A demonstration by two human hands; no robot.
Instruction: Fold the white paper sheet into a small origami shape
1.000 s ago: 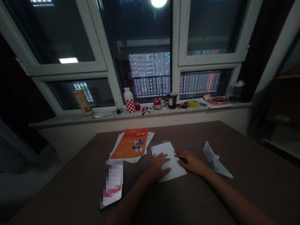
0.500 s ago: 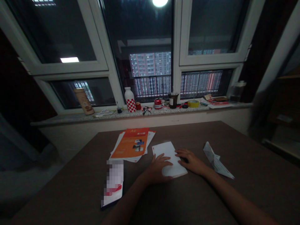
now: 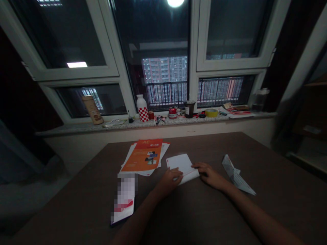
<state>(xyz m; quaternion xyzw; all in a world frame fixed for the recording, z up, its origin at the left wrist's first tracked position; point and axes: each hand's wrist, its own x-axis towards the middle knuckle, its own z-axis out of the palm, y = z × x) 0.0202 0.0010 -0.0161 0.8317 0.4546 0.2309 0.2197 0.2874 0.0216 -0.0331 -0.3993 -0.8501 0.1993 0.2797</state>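
A white sheet of paper (image 3: 180, 162) lies on the table between my hands, its near part curled over toward the far side in a rounded fold. My left hand (image 3: 170, 180) grips the near left of that fold, fingers bent over the paper. At the right edge, my right hand (image 3: 211, 176) has its thumb and fingers closed on the other end of the fold. To the right of my right hand rests a folded paper shape (image 3: 235, 175), pointed like a paper plane.
An orange booklet (image 3: 140, 160) tops some white papers at the left. Nearer stands a propped or lying phone-like device (image 3: 125, 204), partly pixelated. Along the windowsill (image 3: 122, 126) are a checkered bottle (image 3: 142, 109), a dark cup (image 3: 189, 109) and yellow tape (image 3: 211, 113).
The paper's near edge has been turned up and away from me, so the sheet looks shorter. My left hand has closed on it; my right hand has shifted only slightly.
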